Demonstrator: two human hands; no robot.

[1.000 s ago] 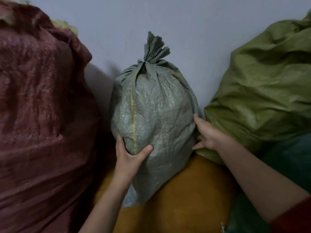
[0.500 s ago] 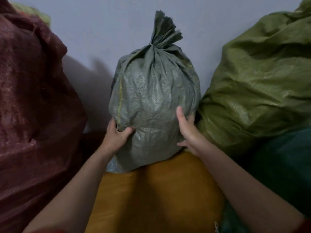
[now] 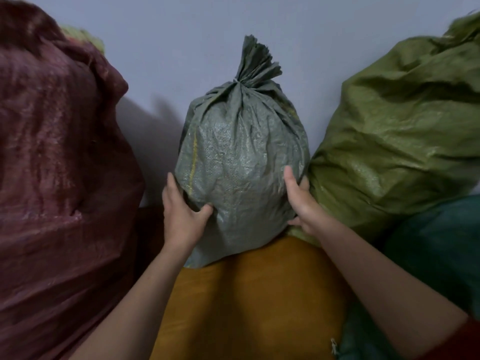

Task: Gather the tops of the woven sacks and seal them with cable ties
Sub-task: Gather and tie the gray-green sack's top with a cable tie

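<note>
Two hands clasp the tied grey sack: left hand round its left flank, right hand round its right.

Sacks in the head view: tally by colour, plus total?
grey-green sack: 1
dark red sack: 1
olive sack: 1
mustard sack: 1
teal sack: 1
Total: 5
Not counted: pale green patch behind the dark red sack, too hidden to identify.

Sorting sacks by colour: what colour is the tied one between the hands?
Grey-green sack, with a yellow stripe; head view.
</note>
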